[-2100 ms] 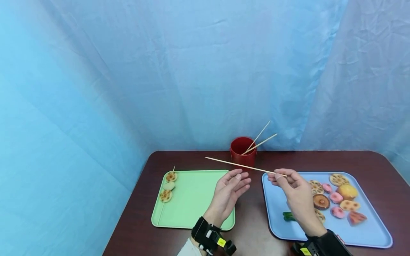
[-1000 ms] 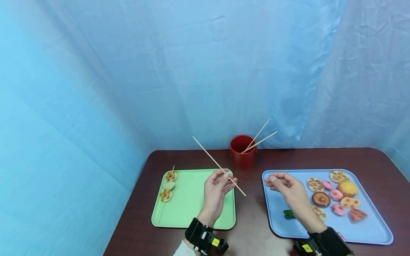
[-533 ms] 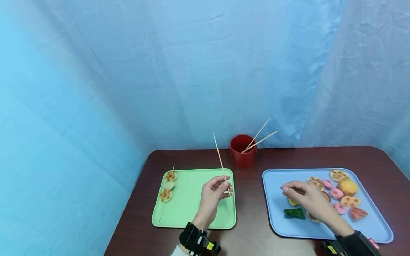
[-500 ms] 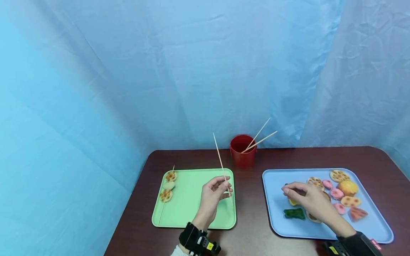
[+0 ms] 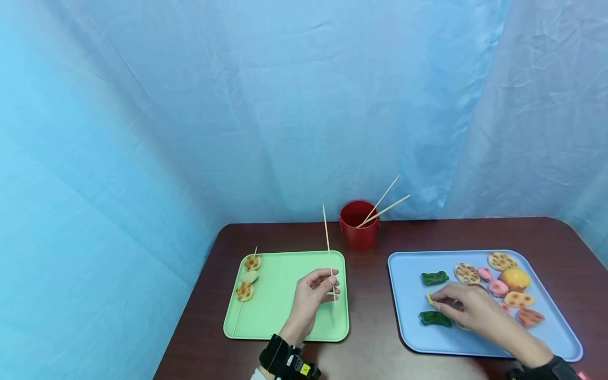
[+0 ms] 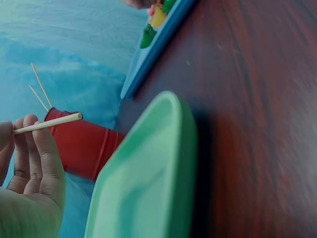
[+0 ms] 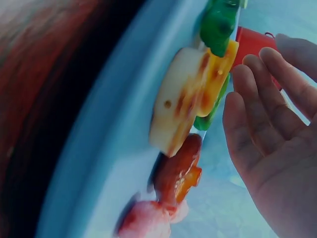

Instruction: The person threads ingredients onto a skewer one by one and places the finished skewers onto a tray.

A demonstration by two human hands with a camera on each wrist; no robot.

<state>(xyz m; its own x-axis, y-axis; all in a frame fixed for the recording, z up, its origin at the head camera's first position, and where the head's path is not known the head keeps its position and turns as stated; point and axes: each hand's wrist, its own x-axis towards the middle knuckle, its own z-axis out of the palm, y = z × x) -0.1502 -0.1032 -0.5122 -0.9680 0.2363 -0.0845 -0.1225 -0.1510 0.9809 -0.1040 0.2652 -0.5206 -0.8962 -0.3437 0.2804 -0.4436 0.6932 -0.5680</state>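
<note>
My left hand [image 5: 310, 300] pinches a bare wooden skewer [image 5: 327, 235] between thumb and fingers above the right part of the green tray [image 5: 285, 295]. The skewer stands nearly upright, its pointed end up; its blunt end [image 6: 74, 117] shows in the left wrist view. Over the blue tray [image 5: 413, 338], my right hand [image 5: 477, 312] has its fingertips at a yellow food piece [image 5: 429, 298], between two green pepper pieces [image 5: 434, 278]. In the right wrist view the fingers are relaxed beside the yellow piece [image 7: 218, 82], and no grip on it shows. The hand partly hides a mushroom and a lotus slice.
A red cup [image 5: 359, 232] holding two skewers stands at the back. On the green tray's left lies a loaded skewer with lotus slices [image 5: 245, 291] and a pale piece [image 5: 249, 276]. The blue tray also bears pink pieces [image 5: 499, 288], a yellow-brown bun-like piece [image 5: 515, 279] and a reddish wedge [image 5: 529, 317].
The skewer passed from my right hand to my left, which turned it upright and drew back toward me. My right hand moved over the blue tray and came down at the yellow piece.
</note>
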